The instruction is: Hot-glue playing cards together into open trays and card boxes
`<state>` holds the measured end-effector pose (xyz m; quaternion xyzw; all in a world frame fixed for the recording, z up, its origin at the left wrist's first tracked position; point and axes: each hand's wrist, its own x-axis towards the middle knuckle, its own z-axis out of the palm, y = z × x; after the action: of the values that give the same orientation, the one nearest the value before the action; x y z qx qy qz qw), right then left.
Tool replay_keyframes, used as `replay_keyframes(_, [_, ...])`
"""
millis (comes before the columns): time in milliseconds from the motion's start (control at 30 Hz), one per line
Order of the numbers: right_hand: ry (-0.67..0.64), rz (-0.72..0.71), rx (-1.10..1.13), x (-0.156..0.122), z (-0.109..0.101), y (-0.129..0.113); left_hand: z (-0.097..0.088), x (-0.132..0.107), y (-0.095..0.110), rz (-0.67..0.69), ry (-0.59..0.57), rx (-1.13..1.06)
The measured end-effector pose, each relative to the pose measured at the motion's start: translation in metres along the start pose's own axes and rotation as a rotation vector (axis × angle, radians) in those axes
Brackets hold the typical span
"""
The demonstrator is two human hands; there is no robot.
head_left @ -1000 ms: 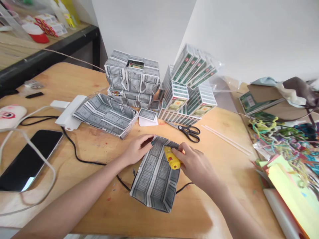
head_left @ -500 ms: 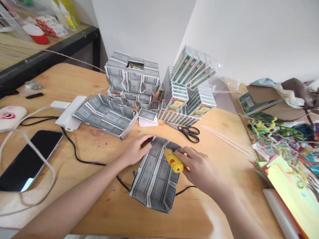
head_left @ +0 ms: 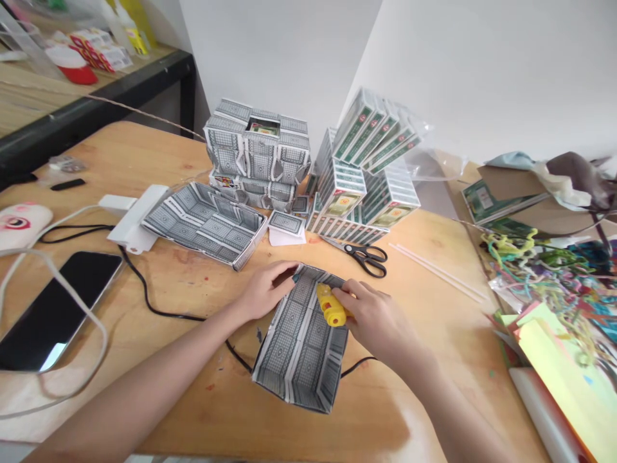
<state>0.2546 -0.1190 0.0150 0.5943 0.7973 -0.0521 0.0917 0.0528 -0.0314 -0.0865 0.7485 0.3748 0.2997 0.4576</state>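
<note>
An open tray made of grey-patterned playing cards (head_left: 289, 347) rests on the table in front of me. My left hand (head_left: 270, 289) grips its far left corner, thumb inside and fingers outside the wall. In my right hand (head_left: 371, 315) is a yellow glue gun (head_left: 332, 305), held over the far right part of the tray. Its nozzle is hidden, so I cannot tell whether it touches the cards. A black cord (head_left: 359, 366) runs beneath the tray. Beyond lies a larger card tray (head_left: 207, 222), with a loose stack of cards (head_left: 286, 223) beside it.
A card-covered block structure (head_left: 260, 148) stands at the back, beside stacked card boxes (head_left: 342, 193). Black scissors (head_left: 369, 257) and clear glue sticks (head_left: 436, 272) lie to the right. A phone (head_left: 58, 308) and power strip (head_left: 137, 218) are left; a yarn pile (head_left: 554, 270) is far right.
My right hand has shifted the glue gun slightly to the left and away from me along the tray. My left hand keeps its hold at the corner.
</note>
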Motion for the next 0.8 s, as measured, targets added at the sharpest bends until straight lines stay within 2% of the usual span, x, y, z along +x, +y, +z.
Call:
replay_keyframes(200, [-0.024, -0.024, -0.025, 0.000, 0.004, -0.005, -0.001, 0.000, 0.003, 0.006, 0.008, 0.007])
replay_keyframes(533, [-0.017, -0.079, -0.299, 0.002, 0.009, -0.019, -0.002, 0.000, 0.006, -0.003, -0.001, 0.010])
replay_keyframes(800, [-0.017, -0.076, -0.320, 0.005, 0.011, -0.020, -0.001, 0.000, 0.005, -0.006, -0.005, 0.004])
